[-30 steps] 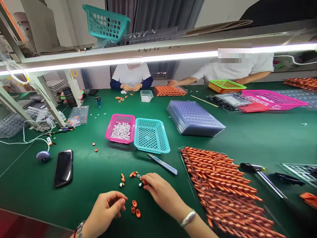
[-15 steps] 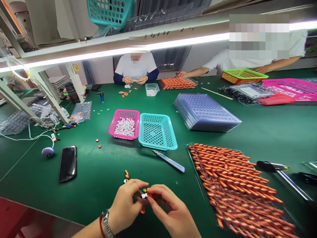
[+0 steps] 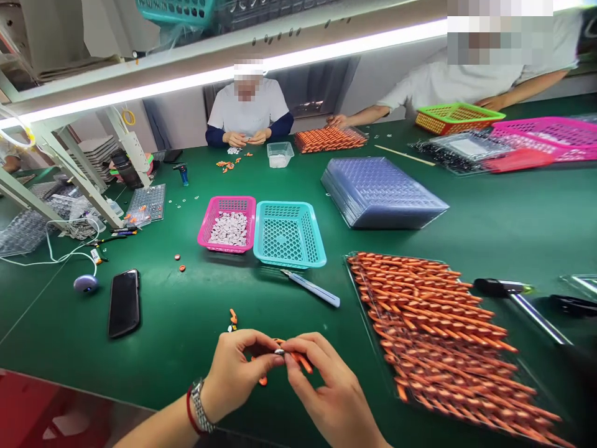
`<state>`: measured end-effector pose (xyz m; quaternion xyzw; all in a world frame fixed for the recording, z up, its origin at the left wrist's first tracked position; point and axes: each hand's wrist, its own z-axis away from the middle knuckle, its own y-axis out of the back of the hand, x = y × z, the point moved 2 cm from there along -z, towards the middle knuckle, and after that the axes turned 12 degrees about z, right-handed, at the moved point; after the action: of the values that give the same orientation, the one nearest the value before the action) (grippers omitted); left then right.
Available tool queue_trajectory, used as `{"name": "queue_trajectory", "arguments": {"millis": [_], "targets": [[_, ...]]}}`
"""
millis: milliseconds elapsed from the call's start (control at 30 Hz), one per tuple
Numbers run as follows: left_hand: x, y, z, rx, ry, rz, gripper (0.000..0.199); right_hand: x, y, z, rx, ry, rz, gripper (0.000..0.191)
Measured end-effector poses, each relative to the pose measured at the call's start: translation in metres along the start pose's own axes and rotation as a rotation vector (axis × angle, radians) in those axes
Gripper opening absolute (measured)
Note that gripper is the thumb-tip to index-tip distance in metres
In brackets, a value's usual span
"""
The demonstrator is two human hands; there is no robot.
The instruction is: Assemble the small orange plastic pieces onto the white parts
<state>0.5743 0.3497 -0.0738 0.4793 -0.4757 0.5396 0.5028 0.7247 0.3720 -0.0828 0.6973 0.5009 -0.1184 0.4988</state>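
Note:
Low over the green table, my left hand (image 3: 239, 368) and my right hand (image 3: 327, 387) meet fingertip to fingertip. The left thumb and forefinger pinch a small white piece (image 3: 278, 352) with a dark edge. Held in the right fingers is a slim orange plastic part (image 3: 304, 362), its end sticking out behind them; the fingers hide most of it. Whether the two pieces are joined, I cannot tell. Just beyond the left hand lie a small curved orange piece (image 3: 233, 316) and a little black and white one. Another orange piece (image 3: 263, 381) lies beneath the hands.
Ahead are a pink basket (image 3: 203, 240) of white pieces, a turquoise basket (image 3: 321, 256) and a craft knife (image 3: 313, 290). To the right lies a tray of orange parts (image 3: 433, 330), with stacked clear trays (image 3: 387, 193) behind. A phone (image 3: 124, 303) lies left. Two people sit opposite.
The view has tipped down, so the table appears higher. My fingertips have closed together around the small white piece, and the orange part now shows behind my right fingers.

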Motion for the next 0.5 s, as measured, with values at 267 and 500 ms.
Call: {"name": "queue_trajectory", "arguments": {"millis": [267,500], "targets": [[0.005,0.016,-0.003,-0.074,-0.052,-0.548,0.007,0.015,0.007,-0.002,-0.037,-0.117,-0.009,0.011],[-0.024,0.016,0.012,-0.061,-0.064,-0.895,0.002,0.020,0.007,0.005,-0.155,-0.234,-0.014,0.016]]}}
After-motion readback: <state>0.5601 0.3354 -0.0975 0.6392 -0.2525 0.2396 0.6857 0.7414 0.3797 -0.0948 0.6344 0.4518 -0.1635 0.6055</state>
